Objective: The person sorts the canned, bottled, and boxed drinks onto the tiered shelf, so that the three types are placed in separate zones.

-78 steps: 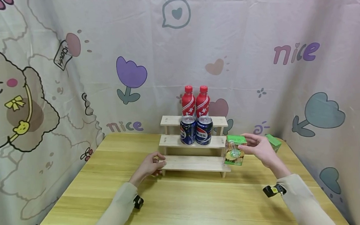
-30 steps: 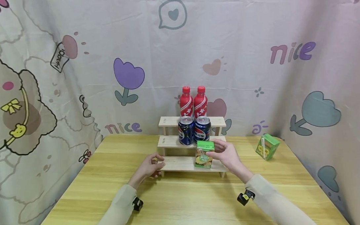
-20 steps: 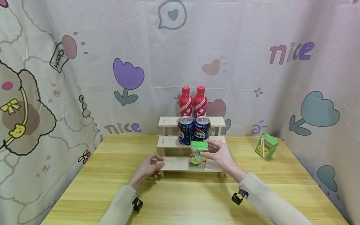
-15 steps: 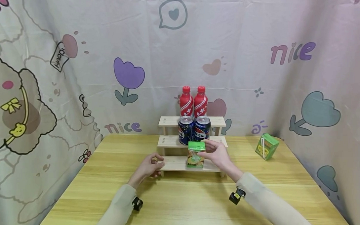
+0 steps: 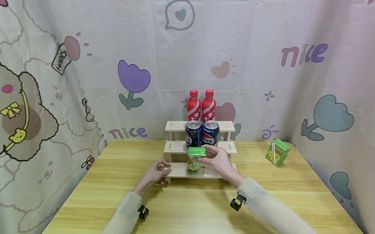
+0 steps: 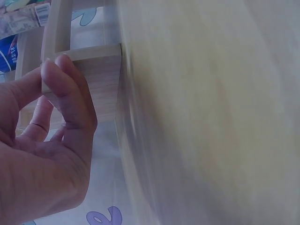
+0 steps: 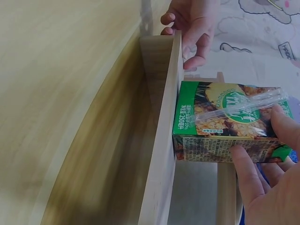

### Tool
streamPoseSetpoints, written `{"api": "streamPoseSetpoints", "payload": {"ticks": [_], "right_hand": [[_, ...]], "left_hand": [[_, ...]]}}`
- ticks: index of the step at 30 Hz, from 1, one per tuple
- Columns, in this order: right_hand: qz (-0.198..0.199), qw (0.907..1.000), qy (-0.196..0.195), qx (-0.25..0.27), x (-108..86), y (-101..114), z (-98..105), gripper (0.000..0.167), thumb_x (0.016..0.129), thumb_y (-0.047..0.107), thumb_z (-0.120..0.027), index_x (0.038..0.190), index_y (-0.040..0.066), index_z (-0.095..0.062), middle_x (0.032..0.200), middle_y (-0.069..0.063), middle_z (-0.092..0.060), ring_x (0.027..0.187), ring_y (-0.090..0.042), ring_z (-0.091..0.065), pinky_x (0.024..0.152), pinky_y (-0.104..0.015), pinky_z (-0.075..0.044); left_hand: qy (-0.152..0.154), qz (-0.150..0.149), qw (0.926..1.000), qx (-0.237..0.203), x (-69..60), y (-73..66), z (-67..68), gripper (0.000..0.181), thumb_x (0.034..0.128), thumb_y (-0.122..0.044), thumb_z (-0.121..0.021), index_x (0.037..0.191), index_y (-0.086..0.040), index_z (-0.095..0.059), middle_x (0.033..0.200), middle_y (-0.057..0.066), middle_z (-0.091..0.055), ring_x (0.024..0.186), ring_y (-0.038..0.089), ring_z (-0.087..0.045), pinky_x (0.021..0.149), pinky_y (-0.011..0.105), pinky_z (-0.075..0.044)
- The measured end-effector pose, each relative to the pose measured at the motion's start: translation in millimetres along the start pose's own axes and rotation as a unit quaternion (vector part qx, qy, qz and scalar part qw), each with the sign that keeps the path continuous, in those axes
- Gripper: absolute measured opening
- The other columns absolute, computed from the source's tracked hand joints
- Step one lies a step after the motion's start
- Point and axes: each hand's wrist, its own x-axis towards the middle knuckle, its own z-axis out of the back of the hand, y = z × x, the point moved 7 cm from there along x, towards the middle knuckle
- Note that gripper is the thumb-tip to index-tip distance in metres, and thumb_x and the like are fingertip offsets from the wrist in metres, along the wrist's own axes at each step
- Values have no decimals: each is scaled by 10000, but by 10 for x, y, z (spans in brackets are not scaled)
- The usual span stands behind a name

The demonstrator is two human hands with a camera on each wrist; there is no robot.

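A green juice box with a straw on its front stands upright on the lowest board of a three-step wooden display rack. My right hand holds this box from its right side, and in the right wrist view the box meets the board with its base. My left hand pinches the left end of the lowest board; in the left wrist view its fingers lie around the board's end. Two blue cola cans are on the middle step, two red bottles on the top one.
A second green juice box, tilted in appearance, sits at the table's right rear. The wooden table reaches to a printed curtain behind the rack and at both sides.
The right hand has carried the juice box leftward from beyond the rack's right end onto the lowest board, then farther left along it. The left hand keeps its place on the board.
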Motion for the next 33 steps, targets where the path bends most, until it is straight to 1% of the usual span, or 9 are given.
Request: {"api": "streamPoseSetpoints", "payload": {"ticks": [7, 15, 23, 29, 33], "right_hand": [[20, 9999, -47, 90, -3, 23, -62, 534, 737, 35, -841, 1234, 118, -665, 1196, -97, -701, 1100, -238, -674, 942, -344, -555], [94, 9999, -68, 9, -16, 63, -93, 520, 735, 53, -849, 1219, 121, -672, 1170, -92, -713, 1079, -234, -683, 940, -365, -557], [-22, 9999, -78, -59, 5, 39, -90, 533, 727, 75, -859, 1223, 135, -673, 1184, -85, -708, 1093, -235, -678, 960, -373, -546], [-71, 9999, 52, -64, 36, 22, -90, 563, 741, 89, -853, 1264, 130, -649, 1215, -86, -694, 1122, -243, -664, 972, -379, -539], [-106, 9998, 120, -136, 51, 12, -90, 564, 744, 117, -856, 1268, 152, -648, 1217, -60, -696, 1127, -221, -662, 971, -371, -540]], "left_hand": [[-18, -27, 10000, -28, 1, 9, 5, 276, 933, -129, -672, 1166, -29, -564, 700, 35, -538, 537, 152, -606, 468, 257, -508], [-12, -78, 10000, -45, -5, -2, 1, 298, 930, -135, -676, 1175, -18, -554, 698, 31, -541, 541, 141, -605, 464, 256, -506], [-79, -33, 10000, -13, -18, -6, -3, 277, 927, -120, -676, 1164, -30, -564, 705, 36, -543, 540, 151, -609, 467, 255, -512], [-63, -41, 10000, -46, -11, 5, -8, 269, 930, -113, -671, 1163, -33, -565, 715, 36, -540, 544, 152, -608, 468, 256, -509], [-48, -39, 10000, -54, -11, 4, -6, 267, 929, -115, -672, 1162, -36, -566, 718, 39, -543, 548, 154, -610, 470, 259, -510]]}}
